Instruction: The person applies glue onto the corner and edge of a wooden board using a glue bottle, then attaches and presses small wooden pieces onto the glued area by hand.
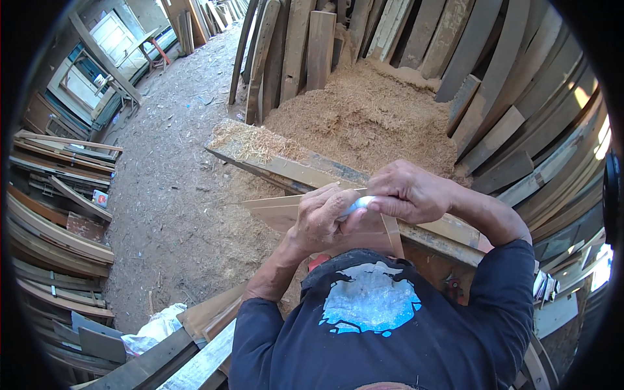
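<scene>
Both hands meet in front of my chest over the workbench. My left hand (323, 218) is closed around a small white plastic bottle (356, 207), mostly covered by my fingers. Fingers and thumb of my right hand (411, 193) are pressed together at the bottle's right end; its tip is hidden. Below them a light wooden board (270, 207) sticks out to the left, at the near side of the bench. A narrow wood strip (392, 235) runs down beside it, under my right hand.
A long plank bench (292, 170) crosses in front, with shavings (253, 140) on its left end. Behind it lies a sawdust heap (364, 107), ringed by upright planks (448, 39). Stacked boards (58, 221) line the left side; a white sack (155, 330) lies near left.
</scene>
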### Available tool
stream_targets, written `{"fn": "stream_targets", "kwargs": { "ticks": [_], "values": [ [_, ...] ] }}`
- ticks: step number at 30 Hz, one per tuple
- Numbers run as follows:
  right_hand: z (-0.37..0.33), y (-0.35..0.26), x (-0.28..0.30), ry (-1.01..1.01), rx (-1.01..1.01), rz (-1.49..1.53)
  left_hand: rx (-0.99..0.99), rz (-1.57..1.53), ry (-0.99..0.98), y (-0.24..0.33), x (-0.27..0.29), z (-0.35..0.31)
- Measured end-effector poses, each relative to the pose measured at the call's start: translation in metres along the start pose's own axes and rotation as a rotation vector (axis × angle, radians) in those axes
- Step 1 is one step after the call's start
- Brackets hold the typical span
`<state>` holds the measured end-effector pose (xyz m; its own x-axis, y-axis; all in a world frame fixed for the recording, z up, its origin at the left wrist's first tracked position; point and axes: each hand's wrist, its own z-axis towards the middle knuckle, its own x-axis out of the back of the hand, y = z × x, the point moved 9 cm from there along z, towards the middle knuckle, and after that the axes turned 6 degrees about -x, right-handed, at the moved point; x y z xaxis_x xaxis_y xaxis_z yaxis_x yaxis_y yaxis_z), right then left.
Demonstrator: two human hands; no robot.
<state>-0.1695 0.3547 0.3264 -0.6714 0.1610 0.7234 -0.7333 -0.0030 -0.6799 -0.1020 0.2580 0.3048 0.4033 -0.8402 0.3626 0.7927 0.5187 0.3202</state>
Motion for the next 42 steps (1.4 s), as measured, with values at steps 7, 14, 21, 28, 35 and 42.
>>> {"fn": "stream_targets", "kwargs": {
  "ticks": [7,14,21,28,35,42],
  "values": [
    [-0.001,-0.028,0.008,0.113,0.066,-0.405,0.557,-0.45,-0.068,-0.037,-0.022,-0.033],
    [0.002,0.011,-0.007,-0.174,-0.284,0.119,0.094,-0.045,-0.067,-0.007,-0.001,-0.004],
    [0.007,-0.003,-0.006,-0.082,-0.077,0.116,-0.011,-0.054,-0.02,0.005,0.006,-0.001],
    [0.006,-0.035,0.002,0.044,0.057,-0.369,0.512,-0.582,-0.032,-0.035,-0.022,-0.039],
    [0.0,-0.015,-0.003,-0.033,-0.11,-0.393,0.779,-0.682,-0.179,-0.052,-0.036,-0.061],
    [0.004,0.031,-0.009,-0.059,-0.327,-0.151,0.371,-0.166,-0.171,-0.032,-0.014,-0.016]
  ]
}}
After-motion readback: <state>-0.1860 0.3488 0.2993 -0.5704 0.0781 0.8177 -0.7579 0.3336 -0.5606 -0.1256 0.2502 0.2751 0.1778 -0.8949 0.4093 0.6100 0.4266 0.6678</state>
